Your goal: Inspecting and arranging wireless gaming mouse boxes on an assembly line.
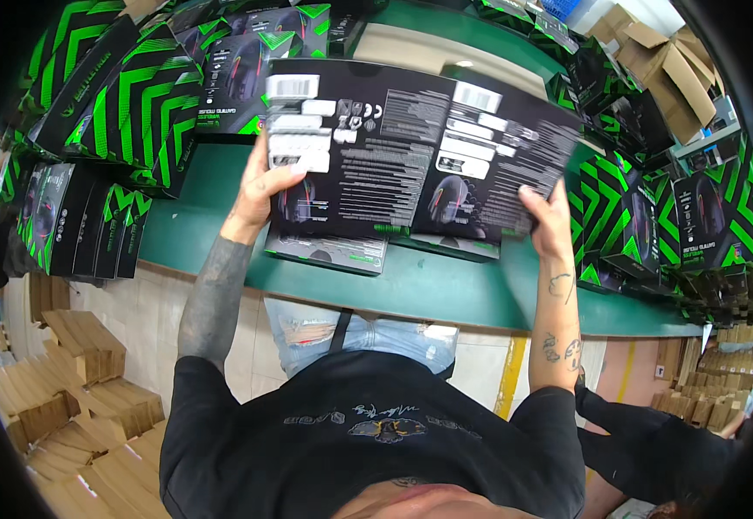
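Two black mouse boxes are held up side by side over the green table, their printed backs facing me. My left hand (266, 186) grips the left mouse box (385, 130) by its left edge, thumb across the white labels. On the other side, my right hand (548, 216) is closed on the lower right edge of the right mouse box (502, 143). The two boxes meet or overlap in the middle. Beneath them, the near edges of a left lower box (333, 253) and a right lower box (459, 247) show on the table; the rest is hidden.
Black and green boxes (138, 104) are stacked at the left of the green table (212, 208), with more boxes (697, 216) at the right. An opened brown carton (671, 73) stands far right. Cardboard pieces (91, 389) pile up at lower left. Another person's dark sleeve (653, 441) is at lower right.
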Tool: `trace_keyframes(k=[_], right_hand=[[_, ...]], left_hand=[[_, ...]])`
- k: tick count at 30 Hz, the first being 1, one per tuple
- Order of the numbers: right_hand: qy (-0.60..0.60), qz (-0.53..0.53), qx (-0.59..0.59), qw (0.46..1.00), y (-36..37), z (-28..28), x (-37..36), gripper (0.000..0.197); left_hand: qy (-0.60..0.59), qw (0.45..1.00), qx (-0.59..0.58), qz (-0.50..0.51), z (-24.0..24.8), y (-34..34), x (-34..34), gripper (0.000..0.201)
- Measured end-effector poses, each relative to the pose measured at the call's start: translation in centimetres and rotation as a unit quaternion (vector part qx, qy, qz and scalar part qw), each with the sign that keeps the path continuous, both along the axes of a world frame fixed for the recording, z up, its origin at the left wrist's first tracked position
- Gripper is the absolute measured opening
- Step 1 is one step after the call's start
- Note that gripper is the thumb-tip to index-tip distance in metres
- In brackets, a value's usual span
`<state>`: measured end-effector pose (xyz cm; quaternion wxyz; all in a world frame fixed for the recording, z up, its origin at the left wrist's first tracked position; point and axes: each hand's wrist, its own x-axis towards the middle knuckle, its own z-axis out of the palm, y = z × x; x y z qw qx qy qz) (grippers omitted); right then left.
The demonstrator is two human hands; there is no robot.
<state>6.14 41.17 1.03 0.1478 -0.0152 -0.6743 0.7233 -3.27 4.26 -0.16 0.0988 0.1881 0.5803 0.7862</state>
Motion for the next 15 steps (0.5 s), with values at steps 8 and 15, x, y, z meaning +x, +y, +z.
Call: trace_keyframes(k=[8,15], right_hand=[[0.135,0.038,0.499,0.855,3.3,0.2,1.1,0.06],[0.068,-0.005,0.16,0.985,3.4,-0.4,-0.3,0.047]], left_hand=[[0.455,0.822,-0.332,-0.083,4.1,-6.5,-2.2,0.048],[0.221,0.927,-0.301,-0.01,3.1,-3.5,0.0,0.055]])
